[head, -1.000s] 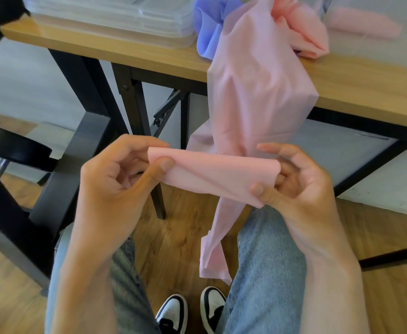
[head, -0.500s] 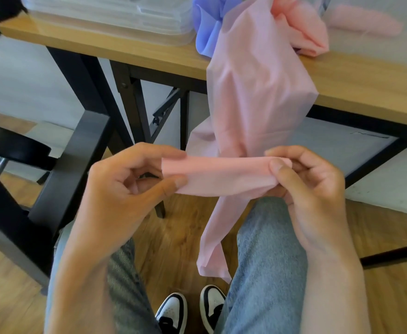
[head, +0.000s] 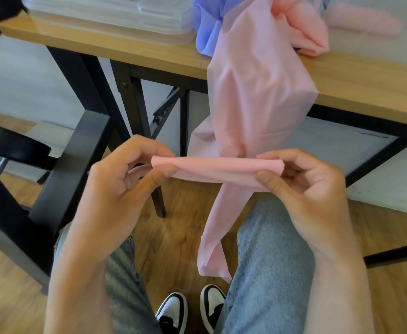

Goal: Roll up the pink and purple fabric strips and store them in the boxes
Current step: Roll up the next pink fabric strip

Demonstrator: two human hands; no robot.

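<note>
Your one head camera looked forward and steeply down, close over your hands (head: 318, 189) and knees, with the floor (head: 178, 239) straight below and the table (head: 366, 80) edge crossing the top of the wide view.

Bright, even daylight fills the view, strongest at the upper right, where the white wall (head: 378, 169) and the tabletop (head: 356, 75) wash out pale. Soft glare sits on the clear plastic boxes (head: 115, 18) at top left. Shadows are faint and diffuse. Wide-angle bending curves the table edge and the chair (head: 9, 150). The top corners look soft; the centre is fairly sharp.
</note>
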